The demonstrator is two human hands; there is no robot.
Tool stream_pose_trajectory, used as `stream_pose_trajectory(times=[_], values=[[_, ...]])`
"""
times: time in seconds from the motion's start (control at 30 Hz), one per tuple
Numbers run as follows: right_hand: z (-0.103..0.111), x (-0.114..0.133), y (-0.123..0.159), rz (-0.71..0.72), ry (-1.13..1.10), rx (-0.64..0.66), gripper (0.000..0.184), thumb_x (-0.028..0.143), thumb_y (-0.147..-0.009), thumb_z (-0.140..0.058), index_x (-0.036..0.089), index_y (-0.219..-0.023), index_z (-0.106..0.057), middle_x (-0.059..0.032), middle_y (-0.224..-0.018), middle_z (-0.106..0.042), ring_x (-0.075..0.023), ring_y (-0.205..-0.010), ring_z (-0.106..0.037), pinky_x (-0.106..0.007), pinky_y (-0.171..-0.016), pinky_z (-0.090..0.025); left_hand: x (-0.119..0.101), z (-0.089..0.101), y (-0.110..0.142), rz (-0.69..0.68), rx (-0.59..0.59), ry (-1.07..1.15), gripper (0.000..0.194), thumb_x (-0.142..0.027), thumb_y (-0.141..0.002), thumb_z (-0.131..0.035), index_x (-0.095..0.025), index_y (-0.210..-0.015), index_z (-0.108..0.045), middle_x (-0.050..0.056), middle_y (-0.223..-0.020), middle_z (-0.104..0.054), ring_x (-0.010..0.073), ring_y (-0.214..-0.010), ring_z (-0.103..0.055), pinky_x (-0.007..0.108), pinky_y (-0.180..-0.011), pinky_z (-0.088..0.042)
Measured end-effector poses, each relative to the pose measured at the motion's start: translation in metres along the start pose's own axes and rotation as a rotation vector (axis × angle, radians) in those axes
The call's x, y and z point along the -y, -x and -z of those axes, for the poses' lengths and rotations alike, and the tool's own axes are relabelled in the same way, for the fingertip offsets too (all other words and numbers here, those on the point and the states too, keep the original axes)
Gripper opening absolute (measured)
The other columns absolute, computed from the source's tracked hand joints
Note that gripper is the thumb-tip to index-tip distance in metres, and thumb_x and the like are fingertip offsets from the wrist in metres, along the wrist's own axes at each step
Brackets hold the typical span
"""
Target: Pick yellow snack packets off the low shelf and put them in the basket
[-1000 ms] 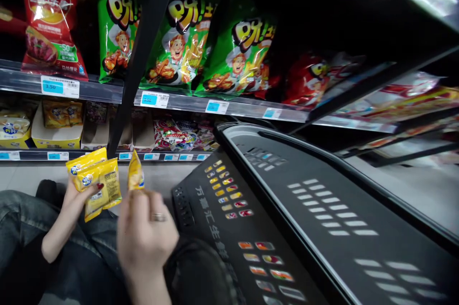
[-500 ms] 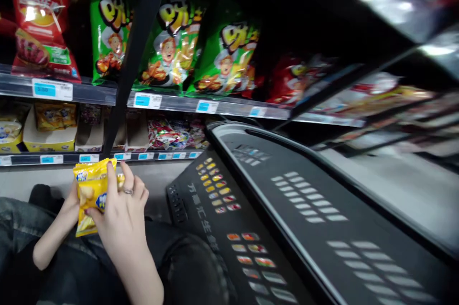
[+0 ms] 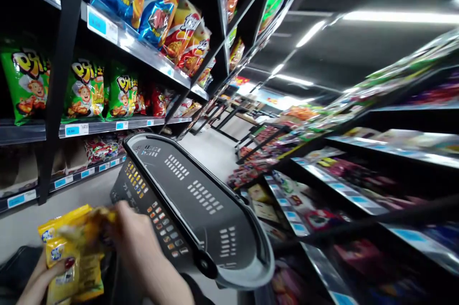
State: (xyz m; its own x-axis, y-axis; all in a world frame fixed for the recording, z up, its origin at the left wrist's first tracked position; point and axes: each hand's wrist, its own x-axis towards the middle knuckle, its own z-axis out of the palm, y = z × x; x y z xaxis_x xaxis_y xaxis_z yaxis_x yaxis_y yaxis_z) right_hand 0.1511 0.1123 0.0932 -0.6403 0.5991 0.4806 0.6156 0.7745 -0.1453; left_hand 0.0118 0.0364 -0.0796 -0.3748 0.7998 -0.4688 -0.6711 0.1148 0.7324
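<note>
Right hand [image 3: 138, 243] has shifted since half a second ago, when it was splayed over the packets; now it's a blur just to their right, and the whole view has swung up and right so way more aisle shows. Its fingers look pinched on the right end of a blurry packet [image 3: 91, 228], yellow-brown, though I can't make out the exact fingertips. Left hand [image 3: 45, 276] is pinching a couple of yellow packets [image 3: 75, 274] at bottom left, dark-red thumbnail pressed across the front one, with the blurry packet overlapping their upper part. Near the right forearm is a big grey shopping basket [image 3: 247, 276], yellow and orange bits showing through its slotted side. Beyond that, green snack bags [image 3: 85, 90] line the left shelf, blue bags [image 3: 158, 13] sit one shelf up, stocked shelves [image 3: 362, 202] run down the right, and strip lights [image 3: 311, 32] glow overhead.
</note>
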Motion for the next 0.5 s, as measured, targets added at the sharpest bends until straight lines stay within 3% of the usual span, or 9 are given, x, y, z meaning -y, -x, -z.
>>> stream_pose_trajectory(times=[0.13, 0.17, 0.23, 0.3, 0.37, 0.5], values=[[0.097, -0.055, -0.011, -0.395, 0.215, -0.384, 0.024, 0.043, -0.083, -0.049, 0.023, -0.071, -0.042, 0.0054, -0.049, -0.046, -0.0115, -0.038, -0.043, -0.021, -0.04, -0.029, -0.013, 0.01, 0.005, 0.1, -0.084, 0.062, 0.078, -0.019, -0.055, -0.076, -0.019, -0.126, -0.044, 0.002, -0.073, -0.073, 0.0293, -0.074, -0.068, 0.031, -0.055, -0.056], [0.116, -0.077, -0.02, -0.451, 0.307, -0.417, 0.027, 0.045, -0.081, -0.05, 0.023, -0.069, -0.04, 0.0039, -0.051, -0.046, -0.013, -0.041, -0.044, -0.023, -0.043, -0.029, -0.017, 0.014, 0.003, 0.109, -0.097, 0.092, 0.081, -0.017, -0.054, -0.075, -0.018, -0.128, -0.041, 0.001, -0.071, -0.073, 0.0292, -0.071, -0.068, 0.03, -0.053, -0.056], [0.135, -0.125, -0.041, -0.513, 0.478, -0.354, 0.028, 0.045, -0.079, -0.052, 0.023, -0.069, -0.039, 0.0008, -0.055, -0.047, -0.0161, -0.048, -0.045, -0.026, -0.048, -0.028, -0.022, 0.021, -0.001, 0.123, -0.105, 0.133, 0.091, -0.015, -0.052, -0.076, -0.019, -0.133, -0.036, 0.0, -0.066, -0.073, 0.0293, -0.068, -0.068, 0.029, -0.051, -0.056], [0.127, -0.17, -0.06, -0.505, 0.493, -0.12, 0.021, 0.039, -0.086, -0.043, 0.021, -0.075, -0.042, -0.0034, -0.061, -0.051, -0.0181, -0.053, -0.047, -0.028, -0.051, -0.027, -0.024, 0.025, -0.002, 0.171, -0.09, 0.15, 0.102, -0.017, -0.049, -0.079, -0.021, -0.137, -0.028, 0.0, -0.064, -0.072, 0.0305, -0.066, -0.068, 0.031, -0.051, -0.056], [0.096, -0.203, -0.068, -0.433, 0.418, 0.046, 0.02, 0.037, -0.083, -0.05, 0.02, -0.073, -0.045, -0.0029, -0.059, -0.052, -0.0174, -0.054, -0.048, -0.027, -0.051, -0.028, -0.022, 0.026, 0.0, 0.223, -0.072, 0.167, 0.113, -0.022, -0.047, -0.083, -0.024, -0.14, -0.019, 0.0, -0.067, -0.073, 0.0319, -0.068, -0.068, 0.034, -0.055, -0.058], [0.021, -0.224, -0.056, -0.291, 0.224, 0.232, 0.023, 0.031, -0.071, -0.07, 0.017, -0.065, -0.052, 0.0035, -0.051, -0.05, -0.0123, -0.05, -0.049, -0.024, -0.053, -0.037, -0.018, 0.025, 0.001, 0.256, -0.068, 0.208, 0.125, -0.028, -0.042, -0.086, -0.028, -0.141, -0.011, 0.003, -0.082, -0.074, 0.0347, -0.081, -0.067, 0.038, -0.064, -0.059]])
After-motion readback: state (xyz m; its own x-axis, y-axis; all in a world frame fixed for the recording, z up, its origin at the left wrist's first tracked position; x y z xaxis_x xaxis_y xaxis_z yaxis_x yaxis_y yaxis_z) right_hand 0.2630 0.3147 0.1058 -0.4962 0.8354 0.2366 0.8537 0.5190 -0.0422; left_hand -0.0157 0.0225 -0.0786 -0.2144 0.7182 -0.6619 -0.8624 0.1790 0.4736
